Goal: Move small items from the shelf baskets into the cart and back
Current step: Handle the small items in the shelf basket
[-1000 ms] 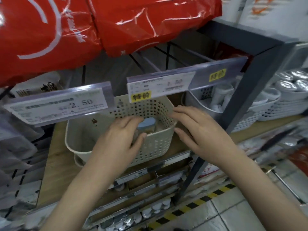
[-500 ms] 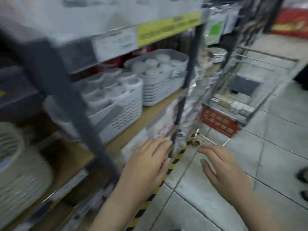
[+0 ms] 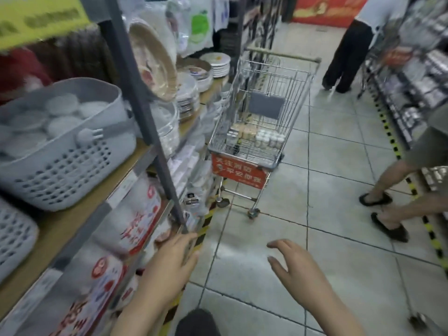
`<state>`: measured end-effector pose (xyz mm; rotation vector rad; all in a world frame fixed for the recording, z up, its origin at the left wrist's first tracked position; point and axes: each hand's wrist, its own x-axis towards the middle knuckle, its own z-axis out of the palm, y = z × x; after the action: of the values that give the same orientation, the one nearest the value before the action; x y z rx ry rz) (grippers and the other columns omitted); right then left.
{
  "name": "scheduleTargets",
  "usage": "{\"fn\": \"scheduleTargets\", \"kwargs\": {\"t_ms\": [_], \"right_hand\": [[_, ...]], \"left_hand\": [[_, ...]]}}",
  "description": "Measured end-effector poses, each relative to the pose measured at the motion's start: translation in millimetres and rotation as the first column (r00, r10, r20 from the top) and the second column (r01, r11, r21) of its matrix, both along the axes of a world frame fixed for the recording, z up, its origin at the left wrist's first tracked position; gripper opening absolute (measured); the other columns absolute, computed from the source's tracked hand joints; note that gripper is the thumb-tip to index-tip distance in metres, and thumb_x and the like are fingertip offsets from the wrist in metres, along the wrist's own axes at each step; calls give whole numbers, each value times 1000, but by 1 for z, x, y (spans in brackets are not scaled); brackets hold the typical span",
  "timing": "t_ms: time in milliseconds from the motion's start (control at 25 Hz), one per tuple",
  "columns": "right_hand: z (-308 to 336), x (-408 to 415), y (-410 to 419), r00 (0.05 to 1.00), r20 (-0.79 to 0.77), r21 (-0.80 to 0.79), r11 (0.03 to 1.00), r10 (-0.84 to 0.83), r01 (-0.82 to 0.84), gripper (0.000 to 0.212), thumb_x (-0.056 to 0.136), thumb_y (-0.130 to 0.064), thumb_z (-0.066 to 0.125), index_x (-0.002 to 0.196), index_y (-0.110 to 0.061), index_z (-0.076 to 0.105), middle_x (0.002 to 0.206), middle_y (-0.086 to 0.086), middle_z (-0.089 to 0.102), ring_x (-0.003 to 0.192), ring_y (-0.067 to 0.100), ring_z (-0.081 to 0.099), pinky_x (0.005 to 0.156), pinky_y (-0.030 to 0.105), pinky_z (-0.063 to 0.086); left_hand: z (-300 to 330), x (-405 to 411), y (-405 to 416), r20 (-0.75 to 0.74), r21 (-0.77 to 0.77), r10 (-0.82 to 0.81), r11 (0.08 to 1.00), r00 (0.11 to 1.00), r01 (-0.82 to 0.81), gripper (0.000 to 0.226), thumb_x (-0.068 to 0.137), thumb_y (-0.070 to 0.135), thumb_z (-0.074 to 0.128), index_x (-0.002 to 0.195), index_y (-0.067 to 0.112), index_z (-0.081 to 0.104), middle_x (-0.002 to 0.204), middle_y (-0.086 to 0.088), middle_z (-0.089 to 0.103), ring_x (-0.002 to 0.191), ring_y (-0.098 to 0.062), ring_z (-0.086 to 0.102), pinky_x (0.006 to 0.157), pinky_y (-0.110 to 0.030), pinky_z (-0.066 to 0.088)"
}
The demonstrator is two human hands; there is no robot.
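A wire shopping cart (image 3: 294, 93) with a red front sign stands in the aisle ahead, beside the shelf. Several small jars (image 3: 257, 138) sit on its floor. My left hand (image 3: 169, 260) is low, near the shelf's grey post, palm down, fingers loosely extended, and I see nothing in it. To its right, my right hand (image 3: 298, 267) hovers over the floor tiles with fingers spread and empty. Both hands are well short of the cart. A grey perforated basket (image 3: 60, 161) of white lidded cups sits on the shelf at left.
The shelf's grey post (image 3: 145, 122) slants between me and stacked plates (image 3: 191, 93). Red-and-white packs (image 3: 135, 214) fill the lower shelf. One person's legs (image 3: 388, 190) step in at right; another person (image 3: 349, 49) stands far up the aisle. Yellow-black tape edges the floor.
My view has swung right from the white basket, where my left hand touched a blue-lidded jar, to the aisle and cart. Both hands have left the shelf and dropped low.
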<state>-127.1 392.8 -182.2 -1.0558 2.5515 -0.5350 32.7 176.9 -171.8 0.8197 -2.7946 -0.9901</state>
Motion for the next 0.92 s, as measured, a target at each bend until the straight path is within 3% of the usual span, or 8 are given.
{"fn": "scheduleTargets", "kwargs": {"t_ms": [200,400,600,720,920], "right_hand": [[-7,-70,-57,996,83,-12,1000,-10,11,36,98,-38,42,133,-30,43,133,-15,48,122,9,46,101,24,36],[-9,-161,-106,990,113,18,996,-84,83,36,98,-38,43,133,-31,42,135,-16,48,123,9,46,100,22,36],[-20,-246,-128,967,154,46,979,-205,200,34,97,-38,45,131,-32,44,131,-19,48,122,4,45,98,19,35],[-29,-291,-137,952,182,81,969,-246,235,37,97,-39,46,132,-29,45,132,-17,49,121,2,46,98,17,36],[-46,-391,-179,950,232,71,978,-206,195,34,97,-37,46,130,-29,46,130,-15,50,119,2,47,95,16,36]], "left_hand": [[-15,-76,-56,115,97,63,993,991,-74,20,94,33,52,114,35,51,113,15,56,109,-8,56,93,-31,48],[-24,-183,-117,137,75,26,996,990,-36,42,95,34,52,135,25,47,133,9,54,119,-8,51,95,-23,41],[-25,-303,-159,130,99,-99,991,987,86,42,95,35,49,137,28,44,134,11,51,119,-6,50,100,-30,43],[-28,-360,-170,143,96,-152,986,978,139,40,96,34,48,136,28,45,132,11,53,118,-6,50,97,-24,42],[-49,-443,-203,189,148,-118,985,975,91,42,96,33,49,137,26,45,133,11,52,118,-6,50,100,-25,41]]}}
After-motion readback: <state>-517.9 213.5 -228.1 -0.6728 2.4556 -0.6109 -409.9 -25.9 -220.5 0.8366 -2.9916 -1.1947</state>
